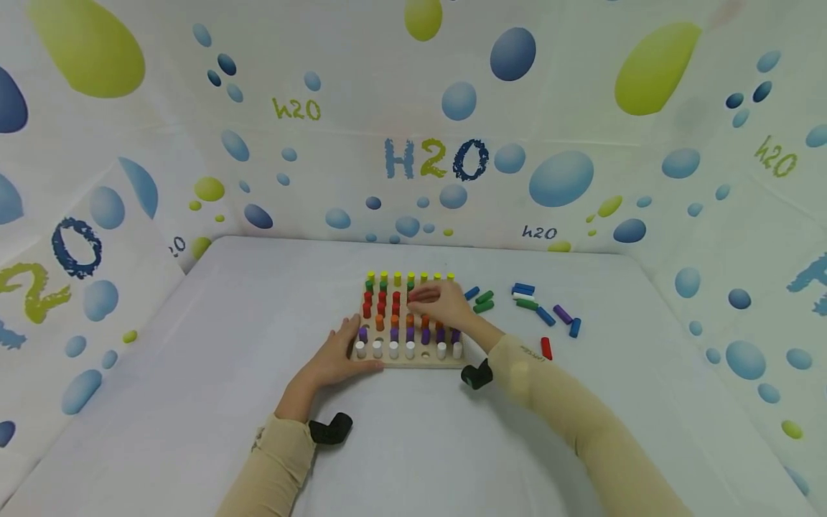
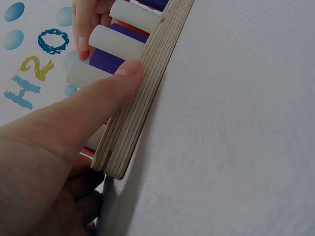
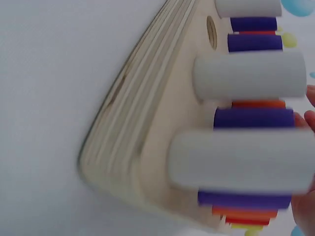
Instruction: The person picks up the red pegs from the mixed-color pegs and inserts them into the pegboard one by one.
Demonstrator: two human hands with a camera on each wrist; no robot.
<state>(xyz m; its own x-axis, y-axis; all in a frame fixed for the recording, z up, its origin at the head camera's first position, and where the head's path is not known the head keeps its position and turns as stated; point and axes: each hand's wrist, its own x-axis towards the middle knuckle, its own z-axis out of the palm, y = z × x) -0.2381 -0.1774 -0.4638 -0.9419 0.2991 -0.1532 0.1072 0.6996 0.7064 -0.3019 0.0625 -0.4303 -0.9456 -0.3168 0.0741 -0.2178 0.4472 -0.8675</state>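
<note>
A square wooden pegboard lies on the table, with rows of yellow, green, red, orange, purple and white pegs standing in it. My left hand grips its near left corner. The left thumb presses the layered front edge, while the other fingers lie along the left side. Above the middle rows, my right hand reaches in from the right. Its fingertips pinch a peg that they mostly hide, so its colour is unclear. In the right wrist view, white pegs fill the foreground and the fingers show only at the edge.
Right of the board lie loose pegs: several blue and green, a purple one, a white one and a red one. A white patterned cloth hangs behind the white table.
</note>
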